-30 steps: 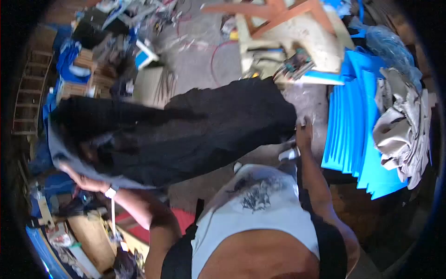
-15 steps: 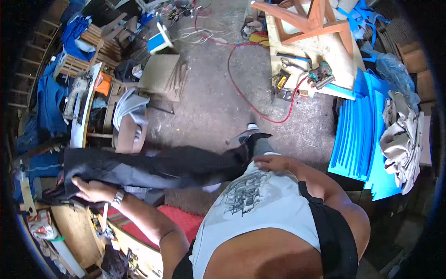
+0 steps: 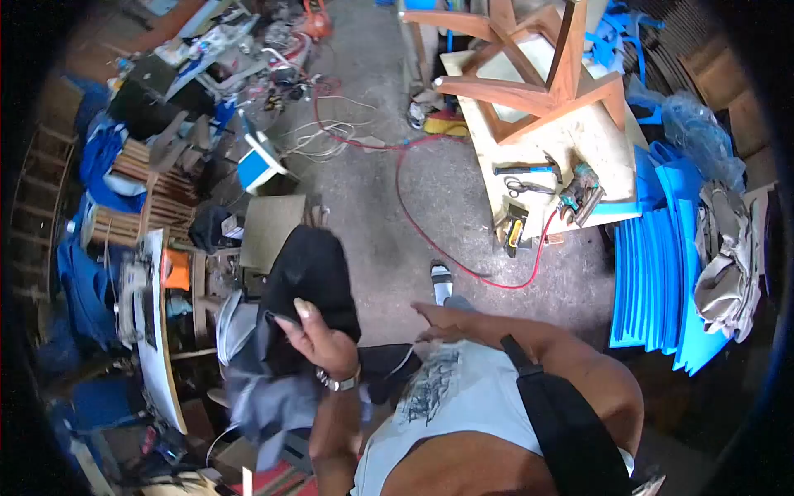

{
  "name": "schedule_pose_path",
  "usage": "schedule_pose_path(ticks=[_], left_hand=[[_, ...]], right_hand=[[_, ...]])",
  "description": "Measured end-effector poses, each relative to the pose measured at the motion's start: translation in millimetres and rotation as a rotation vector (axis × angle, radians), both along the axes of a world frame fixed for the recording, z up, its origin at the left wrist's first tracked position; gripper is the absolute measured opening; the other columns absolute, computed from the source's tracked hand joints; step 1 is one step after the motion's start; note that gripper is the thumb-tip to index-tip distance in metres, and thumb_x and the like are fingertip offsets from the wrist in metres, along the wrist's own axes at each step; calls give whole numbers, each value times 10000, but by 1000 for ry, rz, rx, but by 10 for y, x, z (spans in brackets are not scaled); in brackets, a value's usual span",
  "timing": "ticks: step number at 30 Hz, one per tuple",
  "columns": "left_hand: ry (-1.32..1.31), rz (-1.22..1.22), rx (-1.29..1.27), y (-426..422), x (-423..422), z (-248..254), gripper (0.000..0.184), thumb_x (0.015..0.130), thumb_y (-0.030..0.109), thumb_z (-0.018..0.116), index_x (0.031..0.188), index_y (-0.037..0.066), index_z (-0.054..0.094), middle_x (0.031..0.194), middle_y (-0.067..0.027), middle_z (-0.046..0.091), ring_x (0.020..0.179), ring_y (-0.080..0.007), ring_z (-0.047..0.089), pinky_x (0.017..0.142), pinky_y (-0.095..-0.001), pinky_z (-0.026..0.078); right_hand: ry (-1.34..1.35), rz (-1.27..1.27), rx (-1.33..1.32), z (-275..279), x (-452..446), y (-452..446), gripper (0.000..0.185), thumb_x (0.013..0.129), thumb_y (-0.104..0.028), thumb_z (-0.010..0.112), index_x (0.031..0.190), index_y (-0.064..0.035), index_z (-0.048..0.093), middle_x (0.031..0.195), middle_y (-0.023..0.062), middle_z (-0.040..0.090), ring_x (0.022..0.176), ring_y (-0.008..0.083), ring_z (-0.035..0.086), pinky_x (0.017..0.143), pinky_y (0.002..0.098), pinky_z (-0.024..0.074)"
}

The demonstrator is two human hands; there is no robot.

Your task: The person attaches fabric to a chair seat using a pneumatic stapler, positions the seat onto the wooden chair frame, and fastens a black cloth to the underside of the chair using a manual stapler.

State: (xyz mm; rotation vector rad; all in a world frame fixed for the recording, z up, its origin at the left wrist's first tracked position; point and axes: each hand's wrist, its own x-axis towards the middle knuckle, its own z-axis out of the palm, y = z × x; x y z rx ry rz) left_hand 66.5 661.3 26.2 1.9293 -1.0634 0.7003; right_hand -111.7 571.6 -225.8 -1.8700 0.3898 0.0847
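A length of dark cloth (image 3: pixel 310 269), black with a grey part below, hangs in bunched folds in front of me on the left. My left hand (image 3: pixel 329 343), with a metal-band watch (image 3: pixel 337 380) at the wrist, grips the cloth, thumb upward; some fingers are hidden. My right hand (image 3: pixel 442 321) is in front of my white shirt (image 3: pixel 475 372), fingers stretched to the left, with nothing visible in them. A dark stretch of the cloth reaches toward the shirt below that hand.
A worktable (image 3: pixel 595 132) at upper right carries an upturned wooden frame (image 3: pixel 529 95), a hammer (image 3: pixel 529 170), scissors (image 3: pixel 529 188) and an air tool (image 3: pixel 581 196). A red hose (image 3: pixel 413 217) crosses the floor. Blue sheets (image 3: pixel 649 277) are stacked right; a sewing machine (image 3: pixel 128 302) stands left.
The cloth was stretched out leftward and is now gathered up nearer the middle. My left hand has moved right and upward with it. My right hand has left the shirt, fingers extended.
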Motion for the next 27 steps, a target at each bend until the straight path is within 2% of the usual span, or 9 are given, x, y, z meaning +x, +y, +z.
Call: schedule_pose_path(ticks=[3, 6, 11, 14, 17, 20, 21, 24, 27], left_hand=[[327, 45, -112, -653, -21, 393, 335, 968, 11, 443, 1255, -128, 549, 1343, -313, 496, 1249, -437, 477, 1100, -485, 348], [719, -28, -802, -1198, 405, 1081, 488, 1031, 235, 488, 1361, -122, 451, 1362, -221, 512, 1220, -290, 503, 1108, -414, 351], [240, 133, -1003, -1685, 1305, 1765, 579, 1012, 353, 511, 1299, -150, 507, 1353, -275, 520, 1180, -289, 554, 1078, -394, 405], [252, 133, -1008, -1668, 2087, 1794, 622, 984, 382, 549, 1266, -171, 515, 1329, -259, 541, 1151, -303, 562, 1069, -414, 407], [436, 88, -1002, -1556, 2962, 1515, 682, 949, 434, 579, 1293, -150, 501, 1345, -260, 530, 1160, -335, 561, 1079, -453, 390], [1111, -142, -817, -1879, 3345, 942, 670, 891, 505, 624, 1286, -35, 577, 1321, -221, 568, 1134, -386, 566, 1076, -434, 367], [344, -73, -205, -1859, 3560, 230, 563, 890, 415, 655, 1235, -28, 613, 1291, -202, 594, 1134, -335, 573, 1047, -413, 393], [871, -520, 98, -2706, 2963, 62, 337, 877, 95, 704, 1203, 22, 659, 1256, -128, 642, 1115, -214, 608, 1010, -382, 440], [-229, -821, 314, -3009, 3375, -376, 427, 854, -10, 638, 1232, 182, 692, 1153, -163, 688, 1003, -288, 680, 922, -370, 511]], right_hand=[[5, -20, -125, 110, 741, -650, 1130, 646, -449, 855, 1455, 75, 265, 1450, 324, 372, 1352, 427, 389, 1134, 425, 331], [-26, 23, -213, 291, 1291, -1191, 1068, 645, -405, 863, 1446, 41, 315, 1464, 290, 379, 1353, 419, 386, 1125, 426, 341], [-267, 246, -96, 225, 2069, -1660, 409, 769, -284, 744, 1122, -101, 647, 1101, 182, 670, 1033, 380, 625, 900, 477, 492], [139, 231, -334, 439, 2220, -1939, 257, 812, -256, 686, 1017, -102, 677, 1039, 163, 692, 995, 373, 640, 858, 447, 506], [-1, -397, -46, 452, 2104, -2399, 255, 857, -232, 591, 1020, -48, 659, 981, 202, 688, 962, 367, 660, 863, 458, 503], [55, -550, 0, 676, 2331, -2842, 390, 842, -240, 642, 1184, -54, 625, 1074, 196, 666, 1063, 366, 624, 957, 421, 469], [-240, -636, -32, 813, 2533, -2940, 443, 852, -238, 656, 1248, -51, 591, 1127, 183, 648, 1118, 338, 593, 1007, 394, 430], [-642, -695, 139, 1422, 3074, -3243, 491, 881, -232, 666, 1317, -37, 552, 1205, 152, 619, 1212, 282, 526, 1086, 353, 349], [-660, -609, 250, 2063, 3220, -3461, 432, 911, -215, 657, 1288, -22, 570, 1182, 115, 626, 1191, 234, 522, 1077, 329, 350]])
